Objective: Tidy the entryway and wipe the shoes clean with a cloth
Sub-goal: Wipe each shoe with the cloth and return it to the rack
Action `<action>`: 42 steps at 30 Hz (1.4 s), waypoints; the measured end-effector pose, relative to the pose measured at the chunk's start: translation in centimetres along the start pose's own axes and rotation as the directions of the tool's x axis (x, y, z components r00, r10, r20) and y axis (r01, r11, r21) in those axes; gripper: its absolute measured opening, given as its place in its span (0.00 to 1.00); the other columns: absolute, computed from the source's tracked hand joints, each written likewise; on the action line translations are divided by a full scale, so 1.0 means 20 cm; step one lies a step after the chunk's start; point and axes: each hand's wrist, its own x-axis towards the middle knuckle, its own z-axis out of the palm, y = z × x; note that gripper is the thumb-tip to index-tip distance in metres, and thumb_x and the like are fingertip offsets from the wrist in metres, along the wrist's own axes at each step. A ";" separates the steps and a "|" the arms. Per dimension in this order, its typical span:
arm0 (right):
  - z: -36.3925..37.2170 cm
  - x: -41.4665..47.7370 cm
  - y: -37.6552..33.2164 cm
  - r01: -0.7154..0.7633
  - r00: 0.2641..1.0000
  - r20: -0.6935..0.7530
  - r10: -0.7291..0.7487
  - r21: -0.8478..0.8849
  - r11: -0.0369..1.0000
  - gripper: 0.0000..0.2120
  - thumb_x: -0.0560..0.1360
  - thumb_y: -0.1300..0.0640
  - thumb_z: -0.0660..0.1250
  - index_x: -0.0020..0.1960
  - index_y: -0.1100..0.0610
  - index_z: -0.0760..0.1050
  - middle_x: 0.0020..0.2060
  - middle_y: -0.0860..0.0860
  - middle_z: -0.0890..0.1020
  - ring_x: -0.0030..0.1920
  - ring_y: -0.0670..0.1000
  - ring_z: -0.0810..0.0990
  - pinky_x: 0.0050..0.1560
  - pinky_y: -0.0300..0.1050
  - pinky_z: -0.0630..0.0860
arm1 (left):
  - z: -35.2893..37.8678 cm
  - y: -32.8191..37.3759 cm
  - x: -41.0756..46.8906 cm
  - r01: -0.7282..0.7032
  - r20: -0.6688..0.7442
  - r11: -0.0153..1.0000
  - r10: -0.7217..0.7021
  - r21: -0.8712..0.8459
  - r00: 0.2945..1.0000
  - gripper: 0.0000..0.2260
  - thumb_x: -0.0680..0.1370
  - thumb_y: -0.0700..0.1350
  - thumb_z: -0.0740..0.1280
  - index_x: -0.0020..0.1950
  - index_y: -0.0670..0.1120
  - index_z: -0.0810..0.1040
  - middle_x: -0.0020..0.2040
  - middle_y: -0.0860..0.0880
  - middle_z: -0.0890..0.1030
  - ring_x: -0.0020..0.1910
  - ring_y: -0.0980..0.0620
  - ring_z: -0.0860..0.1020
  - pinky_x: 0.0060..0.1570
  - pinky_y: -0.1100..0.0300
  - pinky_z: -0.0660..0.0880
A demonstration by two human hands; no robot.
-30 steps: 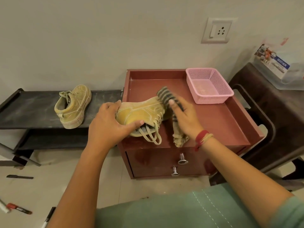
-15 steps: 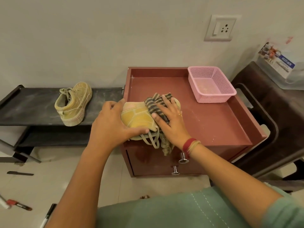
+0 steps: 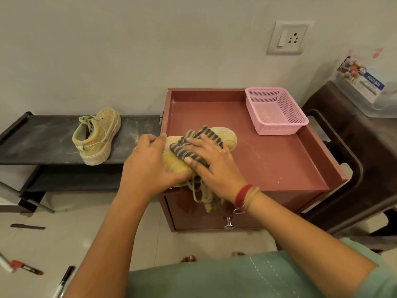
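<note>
**Shoe pinned between both hands on the cabinet top**

The left hand (image 3: 150,168) curls round the heel end of the yellow shoe (image 3: 177,167). The right hand (image 3: 211,163) lies flat with its fingers spread, pressing the striped cloth (image 3: 194,145) onto the shoe's upper. The shoe rests at the red cabinet (image 3: 279,168) top's front left edge.

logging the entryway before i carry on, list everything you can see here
held shoe: one, yellow, front left of cabinet top
second shoe: one, yellow, on shoe rack
cloth: one, dark striped, on held shoe
cabinet: one, reddish brown, against wall
basket: one, pink, back right of cabinet top
drawer knobs: two, silver, cabinet front
shoe rack: one, black, left of cabinet
chair: one, dark brown, right of cabinet
wall socket: one, white, wall above cabinet
pens: several, black and red, floor at left
left hand: one, grips held shoe
right hand: one, presses cloth onto held shoe
</note>
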 end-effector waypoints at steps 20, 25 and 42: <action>-0.01 0.03 0.18 -0.229 0.966 -0.086 0.243 0.144 0.963 0.21 0.77 0.39 0.52 0.70 0.37 0.58 0.75 0.42 0.53 0.76 0.49 0.44 0.74 0.60 0.49 | -0.02 0.04 0.02 0.038 0.052 0.999 -0.039 0.022 0.998 0.49 0.61 0.70 0.71 0.74 0.44 0.64 0.65 0.46 0.69 0.61 0.47 0.72 0.53 0.52 0.72; 0.03 0.00 0.22 -0.076 0.992 -0.089 0.093 0.173 0.982 0.19 0.78 0.39 0.52 0.67 0.30 0.54 0.73 0.36 0.53 0.75 0.44 0.43 0.74 0.54 0.49 | -0.03 0.04 0.03 0.057 0.057 0.998 -0.057 0.007 0.997 0.48 0.62 0.70 0.71 0.73 0.44 0.65 0.65 0.46 0.70 0.61 0.48 0.72 0.53 0.53 0.72; -0.04 0.05 0.37 -0.268 0.901 -0.228 0.370 0.377 0.886 0.19 0.80 0.53 0.58 0.70 0.53 0.67 0.71 0.51 0.68 0.72 0.51 0.63 0.72 0.48 0.58 | -0.04 0.05 0.06 0.111 0.081 0.994 -0.110 -0.015 0.991 0.48 0.61 0.71 0.71 0.73 0.47 0.65 0.67 0.46 0.69 0.64 0.46 0.72 0.55 0.50 0.72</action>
